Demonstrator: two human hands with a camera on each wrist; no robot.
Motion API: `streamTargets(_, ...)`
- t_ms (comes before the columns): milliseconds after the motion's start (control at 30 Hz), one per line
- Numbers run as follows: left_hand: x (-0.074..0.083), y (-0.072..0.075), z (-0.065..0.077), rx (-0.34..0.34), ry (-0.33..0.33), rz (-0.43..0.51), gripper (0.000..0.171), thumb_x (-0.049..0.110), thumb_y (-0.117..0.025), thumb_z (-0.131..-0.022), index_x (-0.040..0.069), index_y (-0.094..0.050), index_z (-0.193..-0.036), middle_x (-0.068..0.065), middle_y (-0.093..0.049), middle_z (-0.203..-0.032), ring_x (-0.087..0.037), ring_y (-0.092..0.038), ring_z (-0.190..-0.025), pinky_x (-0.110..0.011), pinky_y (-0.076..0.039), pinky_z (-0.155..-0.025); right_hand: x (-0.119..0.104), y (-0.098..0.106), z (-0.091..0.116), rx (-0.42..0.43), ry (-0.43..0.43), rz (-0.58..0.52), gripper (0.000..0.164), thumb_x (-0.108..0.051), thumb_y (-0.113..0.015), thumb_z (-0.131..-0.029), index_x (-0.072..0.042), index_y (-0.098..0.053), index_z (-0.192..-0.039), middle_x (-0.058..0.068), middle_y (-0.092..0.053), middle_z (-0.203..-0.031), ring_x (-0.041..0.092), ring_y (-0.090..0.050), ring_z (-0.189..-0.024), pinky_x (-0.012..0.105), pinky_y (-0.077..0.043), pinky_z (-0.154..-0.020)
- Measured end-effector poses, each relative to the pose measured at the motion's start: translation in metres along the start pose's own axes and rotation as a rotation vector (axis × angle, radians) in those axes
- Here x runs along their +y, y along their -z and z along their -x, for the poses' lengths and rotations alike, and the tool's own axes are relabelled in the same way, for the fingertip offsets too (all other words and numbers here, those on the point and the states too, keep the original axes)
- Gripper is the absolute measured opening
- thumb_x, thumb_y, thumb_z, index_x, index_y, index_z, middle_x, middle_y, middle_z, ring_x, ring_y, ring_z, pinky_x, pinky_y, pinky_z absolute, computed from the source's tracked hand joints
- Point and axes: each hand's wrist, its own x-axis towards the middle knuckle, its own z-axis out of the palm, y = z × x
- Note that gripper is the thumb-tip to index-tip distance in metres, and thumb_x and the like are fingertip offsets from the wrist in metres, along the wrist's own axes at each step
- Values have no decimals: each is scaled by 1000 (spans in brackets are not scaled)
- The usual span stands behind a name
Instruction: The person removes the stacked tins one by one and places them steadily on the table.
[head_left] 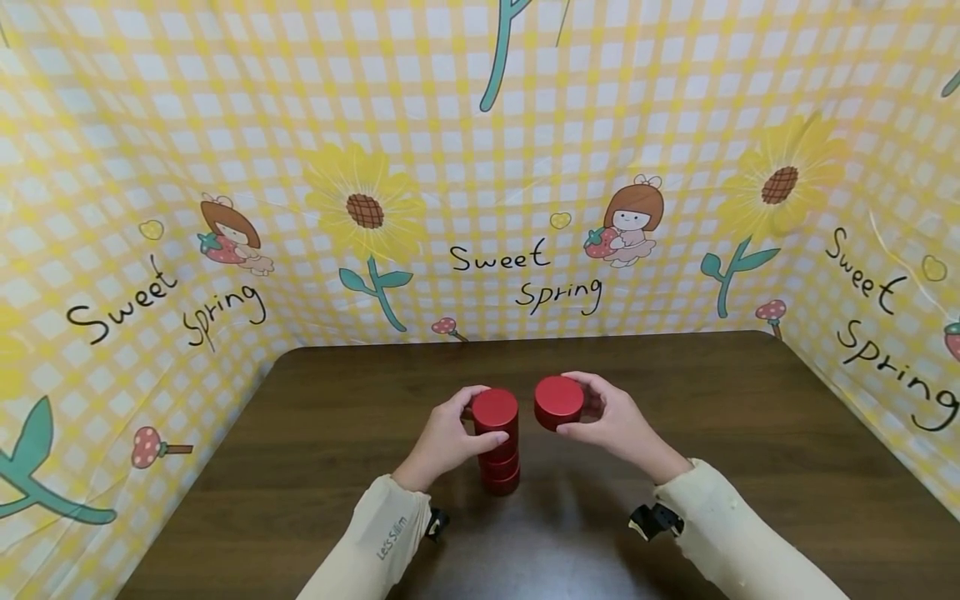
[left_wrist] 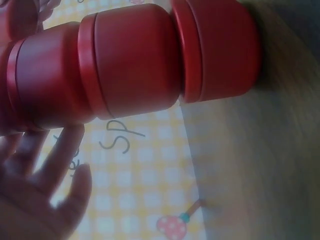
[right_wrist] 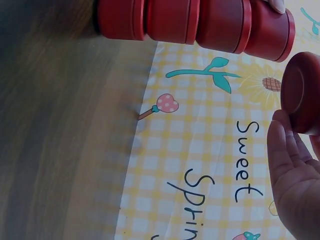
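Observation:
A stack of several round red tins (head_left: 500,458) stands upright on the table. My left hand (head_left: 450,433) grips the upper part of this stack, thumb on the near side and fingers round the far side. To the right of the stack's top, my right hand (head_left: 611,417) holds a separate red tin (head_left: 558,402) above the table, with a gap between it and the stack. In the right wrist view, the held tin (right_wrist: 302,92) shows its flat underside. The left wrist view shows the stacked tins (left_wrist: 135,60) from the side, each with a rim line near its top.
The dark wooden table (head_left: 360,383) has rounded back corners. Yellow checked cloth (head_left: 480,183) with flowers and lettering hangs behind the table and along both sides. A small black device (head_left: 655,521) sits by the right wrist, and another black device (head_left: 437,525) by the left.

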Motion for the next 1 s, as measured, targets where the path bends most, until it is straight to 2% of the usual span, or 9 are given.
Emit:
streamTargets(400,0,0,1,17,-8,-10,56,18,-82,-75,5,-59,-124,-8,-66,-107,-26,-59,-89,-29,-50,-65,10,1,5,7,-36,38,60,-5,-78,-77,5,-50,-129,19,-61,-115,20,-62,-94,25,-52,-79)
streamTargets(767,0,1,2,26,-31,-30,57,18,-83,-74,4,-59,-123,-7,-66,-106,-24,-60,-90,-30,-51,-69,19,-4,9,10,-64,7,60,-4,-79,-76,6,-51,-128,19,-61,-112,22,-59,-88,26,-52,-75)
streamTargets(1000,1,1,2,24,-17,-34,57,19,-83,-74,5,-59,-124,-7,-66,-107,-23,-60,-90,-30,-51,-70,28,-6,8,-10,-64,-18,59,-3,-78,-76,7,-51,-127,21,-61,-113,19,-59,-86,26,-51,-74)
